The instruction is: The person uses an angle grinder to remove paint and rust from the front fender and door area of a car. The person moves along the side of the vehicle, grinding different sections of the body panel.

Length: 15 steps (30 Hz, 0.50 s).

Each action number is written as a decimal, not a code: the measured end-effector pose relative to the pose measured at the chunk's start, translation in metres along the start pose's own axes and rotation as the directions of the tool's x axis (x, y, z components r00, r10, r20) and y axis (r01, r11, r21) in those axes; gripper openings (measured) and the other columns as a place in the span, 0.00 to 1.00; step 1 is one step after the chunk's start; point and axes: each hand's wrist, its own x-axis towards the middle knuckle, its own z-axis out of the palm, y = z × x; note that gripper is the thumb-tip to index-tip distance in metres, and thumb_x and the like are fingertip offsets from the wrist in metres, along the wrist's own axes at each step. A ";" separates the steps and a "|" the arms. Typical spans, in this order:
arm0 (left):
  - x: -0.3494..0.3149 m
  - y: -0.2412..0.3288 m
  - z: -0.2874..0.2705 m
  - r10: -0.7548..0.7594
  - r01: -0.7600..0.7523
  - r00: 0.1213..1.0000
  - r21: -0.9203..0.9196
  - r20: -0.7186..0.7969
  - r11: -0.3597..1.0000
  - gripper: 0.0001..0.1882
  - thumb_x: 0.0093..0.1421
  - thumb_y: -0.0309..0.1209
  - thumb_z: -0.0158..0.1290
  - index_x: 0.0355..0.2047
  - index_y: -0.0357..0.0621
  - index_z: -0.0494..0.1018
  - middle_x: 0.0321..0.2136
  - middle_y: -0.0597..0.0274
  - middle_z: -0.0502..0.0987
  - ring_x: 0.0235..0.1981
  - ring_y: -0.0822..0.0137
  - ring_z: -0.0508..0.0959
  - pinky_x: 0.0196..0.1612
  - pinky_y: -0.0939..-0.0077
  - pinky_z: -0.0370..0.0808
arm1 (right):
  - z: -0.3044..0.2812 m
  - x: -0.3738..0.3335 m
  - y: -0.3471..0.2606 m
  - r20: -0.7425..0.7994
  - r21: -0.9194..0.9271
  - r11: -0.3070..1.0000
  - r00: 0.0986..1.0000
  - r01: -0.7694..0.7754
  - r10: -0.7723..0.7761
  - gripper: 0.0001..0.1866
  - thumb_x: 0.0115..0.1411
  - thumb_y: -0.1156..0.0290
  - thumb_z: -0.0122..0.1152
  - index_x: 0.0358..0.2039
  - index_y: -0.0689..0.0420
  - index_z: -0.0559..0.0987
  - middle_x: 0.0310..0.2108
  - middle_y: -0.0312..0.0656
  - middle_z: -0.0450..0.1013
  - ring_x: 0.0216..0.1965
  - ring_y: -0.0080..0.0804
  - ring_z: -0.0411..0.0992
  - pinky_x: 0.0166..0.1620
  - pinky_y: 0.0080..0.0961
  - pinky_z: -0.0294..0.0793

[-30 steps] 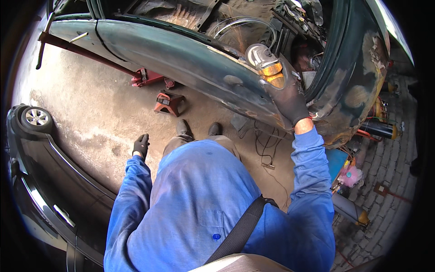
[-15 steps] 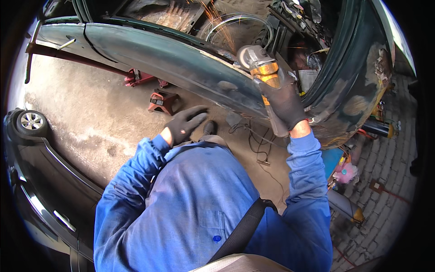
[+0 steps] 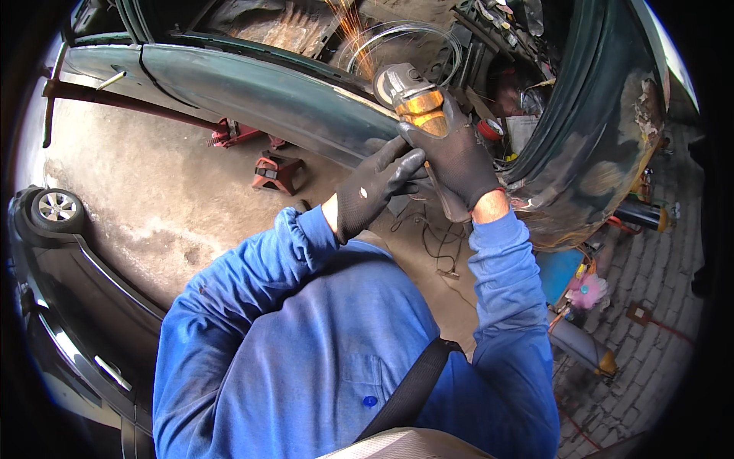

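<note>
My right hand (image 3: 462, 157), in a dark glove, is wrapped round a yellow and grey angle grinder (image 3: 422, 111). The grinder's head and disc are at the sill of a dark green car body (image 3: 267, 88), and orange sparks (image 3: 353, 30) fly up and away from it. My left hand (image 3: 375, 186), also gloved, is beside the right hand, just below the grinder. Its fingers are loosely bent and apart, with nothing seen in them. Whether its fingertips touch the grinder or the other glove I cannot tell.
A coil of wire (image 3: 413, 30) lies inside the car body. On the floor stand a red jack stand (image 3: 277, 173) and a red jack (image 3: 229, 131) with a long handle. A cable (image 3: 440, 249) trails below the grinder. A dark car (image 3: 84, 306) is at left, gas cylinders (image 3: 585, 344) at right.
My left hand has moved up and right, close to the grinder. My right hand and the grinder have shifted left along the sill. Sparks still fly.
</note>
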 end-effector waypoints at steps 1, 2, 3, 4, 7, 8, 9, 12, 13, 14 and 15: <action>0.001 0.001 0.000 0.022 -0.022 0.999 0.003 0.041 1.000 0.35 0.84 0.46 0.46 0.82 0.40 0.54 0.72 0.53 0.71 0.69 0.60 0.77 0.69 0.64 0.77 | 0.000 0.003 -0.001 0.018 0.028 0.999 1.000 0.025 -0.026 0.54 0.64 0.49 0.78 0.80 0.60 0.59 0.64 0.62 0.76 0.65 0.55 0.78 0.66 0.46 0.77; 0.001 0.001 0.000 0.045 -0.045 0.997 0.000 0.067 0.999 0.35 0.84 0.46 0.46 0.82 0.40 0.54 0.73 0.53 0.71 0.69 0.60 0.76 0.69 0.64 0.77 | -0.002 0.002 -0.001 -0.003 -0.022 0.999 1.000 0.029 -0.029 0.50 0.65 0.49 0.76 0.78 0.59 0.62 0.64 0.62 0.76 0.65 0.57 0.78 0.65 0.47 0.78; 0.002 0.001 0.000 0.053 -0.053 0.996 -0.006 0.074 0.999 0.35 0.84 0.46 0.46 0.82 0.40 0.54 0.73 0.53 0.71 0.69 0.61 0.76 0.69 0.64 0.77 | -0.005 0.001 -0.002 0.004 -0.010 1.000 1.000 0.022 -0.022 0.49 0.65 0.49 0.76 0.77 0.59 0.63 0.64 0.62 0.77 0.65 0.58 0.78 0.65 0.47 0.78; 0.001 -0.001 0.004 0.072 -0.076 0.995 0.055 0.073 0.996 0.35 0.84 0.47 0.46 0.82 0.40 0.54 0.73 0.53 0.70 0.70 0.61 0.76 0.69 0.63 0.77 | -0.008 0.001 -0.002 0.013 0.002 1.000 1.000 0.019 -0.019 0.48 0.65 0.49 0.75 0.76 0.58 0.65 0.64 0.61 0.77 0.64 0.58 0.78 0.65 0.47 0.78; 0.001 -0.001 0.011 0.077 -0.080 0.997 0.153 0.027 0.985 0.35 0.84 0.46 0.45 0.82 0.40 0.53 0.74 0.52 0.69 0.70 0.62 0.76 0.69 0.63 0.77 | -0.012 0.006 -0.006 0.035 0.037 0.999 0.999 -0.005 0.004 0.42 0.65 0.50 0.75 0.73 0.57 0.69 0.61 0.58 0.80 0.61 0.57 0.80 0.63 0.47 0.79; 0.002 0.000 0.013 0.126 -0.129 0.991 0.095 0.038 0.987 0.36 0.84 0.45 0.45 0.82 0.40 0.52 0.73 0.52 0.70 0.70 0.63 0.76 0.69 0.64 0.76 | -0.012 0.008 -0.008 0.007 0.034 0.999 1.000 -0.002 0.001 0.42 0.65 0.51 0.75 0.72 0.57 0.69 0.60 0.57 0.80 0.61 0.56 0.81 0.63 0.46 0.79; 0.004 0.003 0.012 0.114 -0.116 0.993 0.057 0.027 0.992 0.36 0.84 0.45 0.45 0.82 0.39 0.51 0.73 0.51 0.71 0.70 0.63 0.76 0.69 0.64 0.76 | -0.010 0.011 -0.009 0.004 0.037 0.999 1.000 0.020 -0.021 0.42 0.65 0.51 0.75 0.72 0.57 0.70 0.59 0.57 0.81 0.60 0.55 0.81 0.63 0.46 0.79; 0.007 0.008 0.013 0.102 -0.101 0.994 -0.023 0.026 0.995 0.37 0.84 0.45 0.46 0.82 0.38 0.51 0.71 0.50 0.72 0.70 0.62 0.76 0.70 0.64 0.76 | -0.011 0.013 -0.009 0.031 0.121 0.992 0.999 0.026 -0.030 0.42 0.65 0.50 0.75 0.72 0.58 0.70 0.59 0.58 0.80 0.60 0.53 0.81 0.63 0.45 0.78; 0.006 0.009 0.014 0.089 -0.091 0.995 0.034 0.043 0.995 0.37 0.84 0.45 0.47 0.82 0.38 0.52 0.71 0.50 0.72 0.70 0.62 0.76 0.70 0.64 0.76 | -0.011 0.014 -0.009 0.022 0.168 0.982 0.996 0.081 -0.086 0.43 0.65 0.50 0.75 0.72 0.59 0.70 0.59 0.59 0.80 0.60 0.53 0.81 0.64 0.45 0.78; 0.005 0.008 0.015 0.071 -0.072 0.997 0.087 0.017 0.994 0.37 0.83 0.45 0.47 0.82 0.38 0.52 0.71 0.50 0.72 0.70 0.62 0.76 0.70 0.63 0.76 | -0.011 0.013 -0.008 0.008 0.068 0.998 1.000 -0.012 0.012 0.43 0.65 0.49 0.75 0.72 0.60 0.69 0.60 0.60 0.79 0.61 0.53 0.80 0.64 0.45 0.78; 0.004 0.007 0.015 0.033 -0.030 0.999 0.136 -0.015 0.990 0.36 0.83 0.45 0.47 0.82 0.38 0.53 0.71 0.50 0.72 0.70 0.61 0.76 0.70 0.63 0.76 | -0.011 0.013 -0.007 0.031 0.089 0.995 0.999 0.032 -0.035 0.43 0.65 0.49 0.75 0.72 0.60 0.69 0.60 0.60 0.79 0.62 0.53 0.79 0.64 0.45 0.78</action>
